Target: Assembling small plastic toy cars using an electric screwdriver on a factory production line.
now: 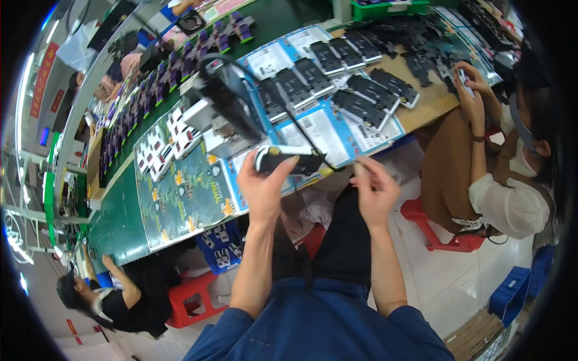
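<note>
My left hand (263, 185) is closed around a toy car body with a black underside (295, 162) and a white edge, held above the table's near edge. Its thumb lies across the black side. My right hand (377, 188) is a little to the right of that car, apart from it, thumb and fingers pinched together. Whether something small sits in that pinch I cannot make out. Beyond my hands, several similar black-and-white car bodies (361, 108) lie in rows, black side up, on blue-and-white printed sheets (322, 130).
A dark upright device (232, 102) with a looping black cable stands beyond my left hand. White car shells (158, 150) lie left of it. Black parts (424, 42) are heaped at the far right. A co-worker (506, 156) sits at right, another (114, 295) at lower left.
</note>
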Demonstrator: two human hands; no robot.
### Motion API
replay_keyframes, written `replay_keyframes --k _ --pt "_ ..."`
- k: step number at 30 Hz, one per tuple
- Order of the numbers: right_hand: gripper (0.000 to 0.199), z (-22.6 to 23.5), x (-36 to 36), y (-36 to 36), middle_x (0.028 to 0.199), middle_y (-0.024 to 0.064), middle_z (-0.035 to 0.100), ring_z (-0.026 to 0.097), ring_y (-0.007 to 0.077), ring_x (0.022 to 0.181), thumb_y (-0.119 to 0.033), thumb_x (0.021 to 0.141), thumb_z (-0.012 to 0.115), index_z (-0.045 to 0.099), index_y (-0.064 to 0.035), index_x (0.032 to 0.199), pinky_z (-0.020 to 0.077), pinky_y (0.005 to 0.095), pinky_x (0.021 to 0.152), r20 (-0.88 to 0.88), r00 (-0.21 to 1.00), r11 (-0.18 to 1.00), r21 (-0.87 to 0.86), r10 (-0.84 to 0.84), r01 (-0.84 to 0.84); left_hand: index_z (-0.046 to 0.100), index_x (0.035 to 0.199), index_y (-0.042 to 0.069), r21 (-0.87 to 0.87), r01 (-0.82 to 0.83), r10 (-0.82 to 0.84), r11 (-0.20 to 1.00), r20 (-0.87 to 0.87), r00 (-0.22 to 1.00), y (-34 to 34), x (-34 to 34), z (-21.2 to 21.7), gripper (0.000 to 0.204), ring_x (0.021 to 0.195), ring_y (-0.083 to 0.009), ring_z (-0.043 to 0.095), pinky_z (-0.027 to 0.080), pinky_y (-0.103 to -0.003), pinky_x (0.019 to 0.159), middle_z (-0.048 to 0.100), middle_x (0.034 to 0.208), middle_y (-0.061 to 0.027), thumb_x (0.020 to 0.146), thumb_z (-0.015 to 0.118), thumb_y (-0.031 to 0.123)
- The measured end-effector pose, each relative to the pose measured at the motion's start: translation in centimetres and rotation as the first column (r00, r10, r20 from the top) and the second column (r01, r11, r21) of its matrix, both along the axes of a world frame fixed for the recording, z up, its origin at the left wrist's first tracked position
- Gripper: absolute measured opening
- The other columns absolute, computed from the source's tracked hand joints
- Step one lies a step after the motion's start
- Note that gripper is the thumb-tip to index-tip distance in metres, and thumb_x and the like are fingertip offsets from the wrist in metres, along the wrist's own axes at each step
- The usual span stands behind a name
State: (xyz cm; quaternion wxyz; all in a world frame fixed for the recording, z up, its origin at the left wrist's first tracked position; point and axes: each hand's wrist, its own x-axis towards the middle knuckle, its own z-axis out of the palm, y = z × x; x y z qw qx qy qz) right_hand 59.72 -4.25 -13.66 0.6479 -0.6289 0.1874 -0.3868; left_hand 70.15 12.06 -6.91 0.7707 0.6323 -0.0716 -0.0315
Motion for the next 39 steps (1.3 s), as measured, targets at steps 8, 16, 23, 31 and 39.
replay_keyframes --k 8,16,23,31,39 --pt "0.013 5.7 0.3 6.6 0.082 0.0139 0.069 0.068 0.0243 0.073 0.008 0.081 0.063 0.063 0.0042 0.093 0.0536 0.0313 0.07 0.235 0.959 0.814 -0.58 0.16 0.006 0.066 0.096 0.001 0.294 -0.317 0.059 0.902 0.643 0.764 11.1 0.2 1.1 0.033 0.101 -0.0226 0.066 0.052 -0.034 0.09 0.066 0.115 -0.0149 0.068 0.083 -0.006" --pt "0.067 11.1 15.6 9.1 0.138 0.016 0.052 0.052 0.0227 0.124 -0.012 0.081 0.079 0.046 0.0044 0.137 0.0414 0.0391 0.104 0.187 0.951 0.937 -0.296 0.247 -0.185 0.069 0.103 0.0 -0.028 -0.092 0.096 0.995 0.187 0.978 17.0 1.6 -0.2 0.029 0.082 -0.0124 0.065 0.051 -0.025 0.074 0.071 0.095 -0.0069 0.076 0.078 -0.004" --pt "0.026 12.2 18.5 10.2 0.073 0.0071 0.064 0.059 0.0143 0.06 -0.012 0.083 0.075 0.067 0.0034 0.102 0.0475 0.0273 0.063 0.131 0.835 0.839 0.034 0.534 -0.542 0.061 0.114 0.002 -0.5 0.011 -0.162 0.866 -0.259 0.952 17.4 2.2 -2.3 0.022 0.081 -0.0175 0.069 0.06 -0.033 0.075 0.069 0.102 -0.0096 0.093 0.066 0.008" --pt "0.026 17.7 18.4 12.6 0.069 0.0047 0.061 0.06 0.013 0.057 -0.005 0.085 0.073 0.065 0.0039 0.107 0.0504 0.0278 0.061 0.458 0.763 0.886 -0.148 0.456 -0.44 0.057 0.114 0.0 -0.475 0.077 -0.269 0.877 -0.351 0.897 17.5 3.1 -2.6 0.026 0.085 -0.0254 0.073 0.062 -0.039 0.075 0.069 0.105 -0.0203 0.093 0.066 0.013" --pt "0.011 17.0 20.3 13.5 0.066 0.0021 0.064 0.06 0.0088 0.052 -0.006 0.083 0.077 0.068 0.0001 0.087 0.0464 0.0201 0.05 0.462 0.776 0.899 -0.297 0.43 -0.322 0.053 0.131 0.001 -0.516 0.092 -0.33 0.852 -0.391 0.859 16.7 4.1 -3.3 0.049 0.086 -0.0191 0.067 0.062 -0.044 0.079 0.065 0.099 -0.0101 0.085 0.069 0.001"
